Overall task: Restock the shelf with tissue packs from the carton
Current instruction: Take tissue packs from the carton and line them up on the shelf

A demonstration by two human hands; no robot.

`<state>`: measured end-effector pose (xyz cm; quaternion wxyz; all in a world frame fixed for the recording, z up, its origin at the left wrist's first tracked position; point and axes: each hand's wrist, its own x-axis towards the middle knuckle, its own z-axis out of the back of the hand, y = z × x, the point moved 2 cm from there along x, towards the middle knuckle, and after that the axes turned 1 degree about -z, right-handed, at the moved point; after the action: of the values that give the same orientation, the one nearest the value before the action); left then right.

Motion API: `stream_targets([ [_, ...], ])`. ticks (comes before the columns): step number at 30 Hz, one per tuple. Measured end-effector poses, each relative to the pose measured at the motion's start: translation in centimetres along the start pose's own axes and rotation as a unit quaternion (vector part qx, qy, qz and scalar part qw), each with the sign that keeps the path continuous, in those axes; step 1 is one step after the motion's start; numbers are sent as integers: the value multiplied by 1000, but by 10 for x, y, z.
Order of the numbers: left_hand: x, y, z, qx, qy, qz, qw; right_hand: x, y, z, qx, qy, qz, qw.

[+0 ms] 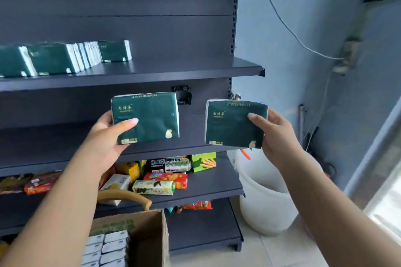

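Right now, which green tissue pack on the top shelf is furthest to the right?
The lone pack at the right end of the row on the top shelf. It stands a little apart from the packs bunched together to its left.

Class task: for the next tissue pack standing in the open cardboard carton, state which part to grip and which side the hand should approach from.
Grip a white-ended tissue pack by its exposed top end, coming from above. The packs stand tightly side by side in the brown cardboard carton, so only their tops show; probably pinch across the narrow faces.
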<state>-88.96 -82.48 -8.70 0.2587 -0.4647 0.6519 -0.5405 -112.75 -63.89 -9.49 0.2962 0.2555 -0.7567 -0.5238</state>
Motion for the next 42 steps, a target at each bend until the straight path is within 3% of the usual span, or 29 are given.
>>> stream_targets([
  [6, 26, -6, -17, 26, -15, -32, 999, 45, 16, 8, 22, 1, 21, 1000],
  [10, 61, -8, -18, 15, -74, -69, 995, 86, 21, -10, 8, 27, 25, 999],
  [16, 137, -25, 3, 52, -139, -124, 981, 182, 35, -82, -2, 94, 55, 994],
  [23, 206, -35, 24, 39, -197, -166, 965, 264, 23, -155, -30, 189, 30, 981],
  [29, 243, -42, 34, 128, -286, -257, 914, 322, 16, -185, -68, 228, 20, 971],
  [35, 279, -39, 52, 253, -372, -254, 856, 388, -6, -221, -163, 297, 3, 941],
  [39, 291, -37, 58, 316, -461, -249, 791, 443, -22, -263, -285, 316, 35, 904],
  [42, 301, -36, 61, 322, -490, -248, 771, 473, -35, -299, -363, 335, 75, 866],
])
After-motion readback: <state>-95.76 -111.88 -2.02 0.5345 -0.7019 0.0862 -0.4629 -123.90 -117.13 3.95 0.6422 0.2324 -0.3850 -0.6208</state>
